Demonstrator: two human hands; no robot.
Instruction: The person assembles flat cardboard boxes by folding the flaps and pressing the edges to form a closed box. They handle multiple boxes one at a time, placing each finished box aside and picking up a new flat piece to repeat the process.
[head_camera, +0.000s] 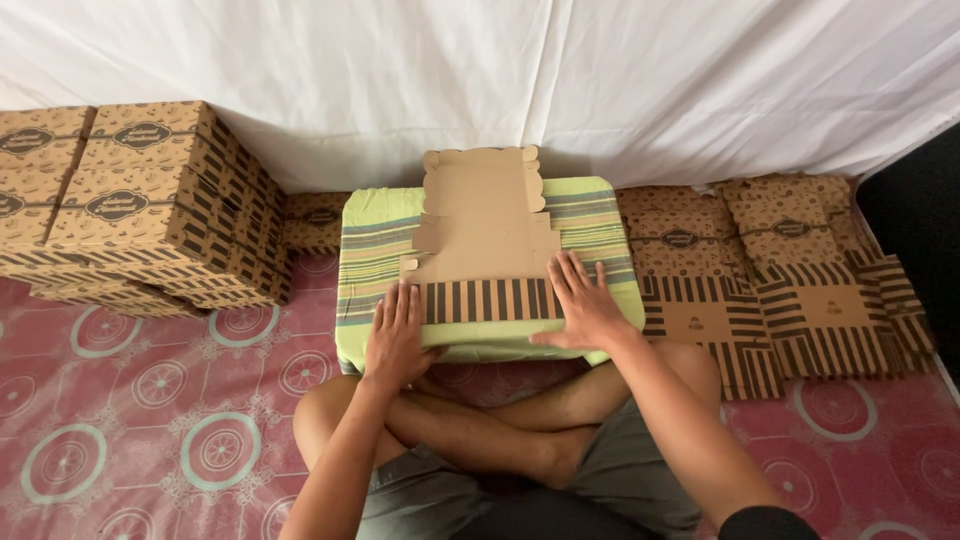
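There, cardboard blank (487, 250) under both hands' fingers (575, 285).

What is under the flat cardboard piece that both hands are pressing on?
The flat cardboard piece lies on a green striped cushion, pressed by the left hand and right hand. The cushion's middle is covered, so nothing there can be seen.

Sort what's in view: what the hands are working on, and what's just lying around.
In hand:
- flat cardboard box blank, striped flap folded up
- left hand and right hand, pressing that flap
- green striped cushion under it

Lying about:
- stack of folded boxes
- pile of flat blanks
- white sheet
- pink patterned mat
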